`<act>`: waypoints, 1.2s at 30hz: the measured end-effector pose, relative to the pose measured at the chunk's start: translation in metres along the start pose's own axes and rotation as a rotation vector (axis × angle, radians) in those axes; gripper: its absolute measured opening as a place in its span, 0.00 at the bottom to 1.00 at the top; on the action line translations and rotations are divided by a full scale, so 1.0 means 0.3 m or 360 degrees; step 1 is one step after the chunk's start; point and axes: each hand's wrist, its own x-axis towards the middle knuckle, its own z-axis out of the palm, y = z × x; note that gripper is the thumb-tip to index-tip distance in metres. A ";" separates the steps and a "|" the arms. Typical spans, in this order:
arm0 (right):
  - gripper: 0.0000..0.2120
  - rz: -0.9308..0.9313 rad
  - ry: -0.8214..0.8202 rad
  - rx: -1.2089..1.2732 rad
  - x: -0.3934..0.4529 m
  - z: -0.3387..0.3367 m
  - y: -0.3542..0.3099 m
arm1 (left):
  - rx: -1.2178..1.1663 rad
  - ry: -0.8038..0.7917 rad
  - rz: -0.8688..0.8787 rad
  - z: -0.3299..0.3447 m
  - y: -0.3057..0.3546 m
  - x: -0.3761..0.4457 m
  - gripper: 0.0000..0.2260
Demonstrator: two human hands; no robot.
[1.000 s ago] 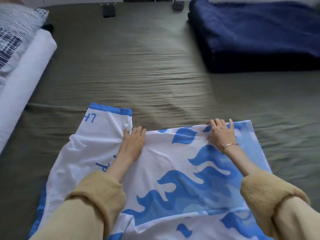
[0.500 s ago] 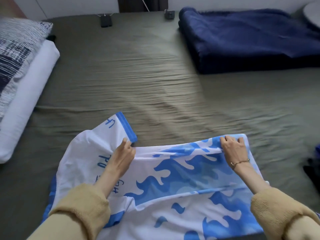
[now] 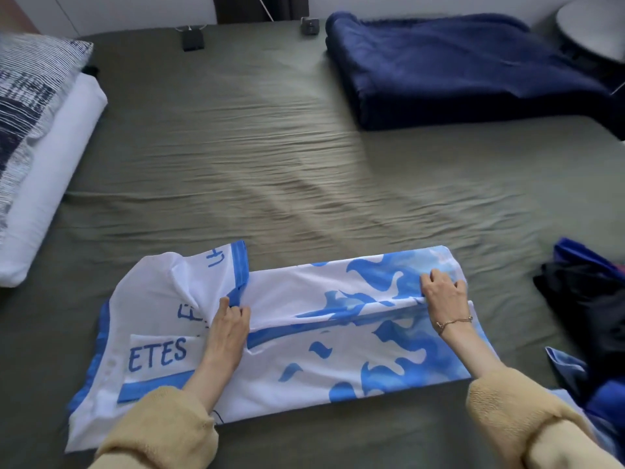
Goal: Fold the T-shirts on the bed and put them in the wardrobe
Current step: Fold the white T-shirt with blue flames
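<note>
T-shirt (image 3: 338, 350) lies on bed (image 3: 270, 164); left hand (image 3: 230, 321) and right hand (image 3: 444, 292) pinch its fold.

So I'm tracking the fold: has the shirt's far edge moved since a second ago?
Yes. Both hands, left hand and right hand, drew the T-shirt edge toward the person, away from the navy blanket.

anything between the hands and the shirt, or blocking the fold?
Nothing visible. The left hand and right hand both grip the white-and-blue T-shirt directly on the bed sheet. The wardrobe isn't in view, so that path can't be judged.
</note>
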 end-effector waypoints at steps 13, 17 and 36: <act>0.21 -0.0199 0.0053 0.0530 -0.072 0.061 -0.011 | -0.0272 0.0190 0.0274 -0.025 0.179 -0.013 0.20; 0.27 -0.0354 -0.0249 0.0642 -0.073 0.108 -0.074 | -0.0737 0.0012 0.0307 -0.038 0.265 0.017 0.28; 0.25 0.0028 -0.0050 0.0520 -0.045 0.047 -0.106 | -0.0873 -0.0169 0.0056 -0.033 0.252 0.039 0.28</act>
